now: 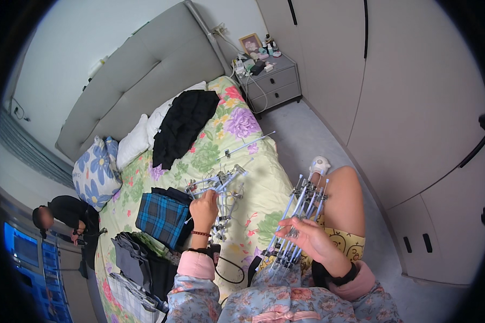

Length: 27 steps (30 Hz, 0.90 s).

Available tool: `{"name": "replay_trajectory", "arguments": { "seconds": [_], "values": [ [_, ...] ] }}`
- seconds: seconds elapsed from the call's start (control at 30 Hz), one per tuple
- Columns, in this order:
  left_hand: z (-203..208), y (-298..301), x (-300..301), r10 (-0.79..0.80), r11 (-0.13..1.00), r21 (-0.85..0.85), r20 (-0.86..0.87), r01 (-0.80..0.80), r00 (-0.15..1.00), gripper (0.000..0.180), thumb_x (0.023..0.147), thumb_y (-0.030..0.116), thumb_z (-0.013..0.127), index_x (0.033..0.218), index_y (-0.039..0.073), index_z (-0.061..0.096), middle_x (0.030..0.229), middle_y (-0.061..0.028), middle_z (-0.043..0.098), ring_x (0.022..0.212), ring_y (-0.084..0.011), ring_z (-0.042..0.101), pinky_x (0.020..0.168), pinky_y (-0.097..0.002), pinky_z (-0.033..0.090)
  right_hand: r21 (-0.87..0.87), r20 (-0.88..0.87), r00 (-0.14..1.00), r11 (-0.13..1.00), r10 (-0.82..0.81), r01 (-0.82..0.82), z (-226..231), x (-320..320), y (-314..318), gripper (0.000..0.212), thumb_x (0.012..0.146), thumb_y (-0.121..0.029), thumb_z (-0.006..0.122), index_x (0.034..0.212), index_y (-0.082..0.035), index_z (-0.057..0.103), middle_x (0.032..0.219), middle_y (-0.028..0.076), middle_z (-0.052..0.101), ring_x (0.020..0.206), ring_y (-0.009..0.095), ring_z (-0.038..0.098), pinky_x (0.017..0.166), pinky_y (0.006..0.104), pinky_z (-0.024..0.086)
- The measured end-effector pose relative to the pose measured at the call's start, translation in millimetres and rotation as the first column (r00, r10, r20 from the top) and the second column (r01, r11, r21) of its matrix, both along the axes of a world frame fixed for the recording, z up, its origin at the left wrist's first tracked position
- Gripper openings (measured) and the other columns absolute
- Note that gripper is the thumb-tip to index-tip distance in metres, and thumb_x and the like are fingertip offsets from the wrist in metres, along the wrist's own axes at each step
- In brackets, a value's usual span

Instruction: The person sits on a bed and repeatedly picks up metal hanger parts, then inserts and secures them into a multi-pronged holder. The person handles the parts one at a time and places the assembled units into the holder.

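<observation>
A loose pile of light-blue trouser hangers with metal clips (229, 202) lies on the flowered bed. Over its near left side is my left hand (203, 211), closed in a pinch on one of these hangers. Several more clip hangers form a bundle (306, 196) across my lap, their rods side by side. My right hand (310, 237) curls its fingers around the near part of that bundle. Farther up the bed, a single blue clip hanger (248, 145) lies apart. Folded blue plaid trousers (164, 219) rest just left of my left hand.
Folded dark trousers (145, 264) are stacked at the near left. A black garment (183, 126) lies by the white pillow (133, 142) and blue flowered pillow (94, 180). Right of the bed stand a nightstand (283, 83) and wardrobe (415, 118). A person (73, 218) is beyond the bed's left side.
</observation>
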<state>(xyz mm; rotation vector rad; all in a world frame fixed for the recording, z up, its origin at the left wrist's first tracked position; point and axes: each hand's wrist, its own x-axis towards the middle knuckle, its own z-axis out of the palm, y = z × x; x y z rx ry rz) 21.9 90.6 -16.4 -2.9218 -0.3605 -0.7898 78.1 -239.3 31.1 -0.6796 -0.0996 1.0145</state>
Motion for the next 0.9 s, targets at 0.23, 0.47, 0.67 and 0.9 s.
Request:
{"name": "replay_trajectory", "arguments": {
  "seconds": [0.23, 0.47, 0.67, 0.9],
  "values": [
    [33, 12, -5, 0.097, 0.994, -0.052, 0.012, -0.096, 0.995, 0.011, 0.084, 0.020, 0.062, 0.081, 0.011, 0.058, 0.067, -0.0083, 0.063, 0.054, -0.0300, 0.060, 0.049, -0.0385, 0.044, 0.017, -0.014, 1.000, 1.000, -0.020, 0.020, -4, 0, -2, 0.032, 0.097, -0.022, 0.046, 0.107, 0.006, 0.058, 0.091, 0.014, 0.063, 0.101, 0.028, 0.059, 0.098, 0.0407, 0.040],
    [37, 34, -23, 0.331, 0.753, -0.559, -0.135, -0.347, 0.934, 0.025, 0.089, 0.031, 0.057, 0.084, 0.007, 0.065, 0.068, -0.0111, 0.065, 0.064, -0.0261, 0.064, 0.055, -0.0366, 0.045, 0.025, -0.017, 1.000, 0.999, -0.026, 0.027, -7, 1, -3, 0.031, 0.096, -0.022, 0.047, 0.106, 0.005, 0.058, 0.091, 0.014, 0.063, 0.100, 0.029, 0.059, 0.098, 0.0412, 0.040],
    [10, 36, -37, 0.071, 0.580, -0.785, -0.219, -0.219, 0.973, 0.021, 0.087, 0.019, 0.054, 0.083, 0.002, 0.067, 0.059, -0.0049, 0.058, 0.053, -0.0107, 0.050, 0.051, -0.0271, 0.039, 0.034, -0.029, 1.000, 0.999, -0.001, 0.002, -11, 3, -4, 0.033, 0.097, -0.025, 0.046, 0.110, 0.004, 0.058, 0.102, 0.011, 0.062, 0.101, 0.023, 0.059, 0.097, 0.0388, 0.039],
    [-9, -26, -52, -0.293, 0.220, -0.888, -0.456, -0.404, 0.841, 0.019, 0.089, 0.015, 0.052, 0.088, 0.002, 0.067, 0.063, 0.0030, 0.054, 0.055, -0.0064, 0.044, 0.051, -0.0220, 0.035, 0.025, -0.046, 0.998, 0.999, -0.039, 0.040, -10, 0, -4, 0.033, 0.097, -0.024, 0.046, 0.109, 0.005, 0.057, 0.090, 0.013, 0.063, 0.101, 0.029, 0.059, 0.098, 0.0404, 0.038]
  ]
}}
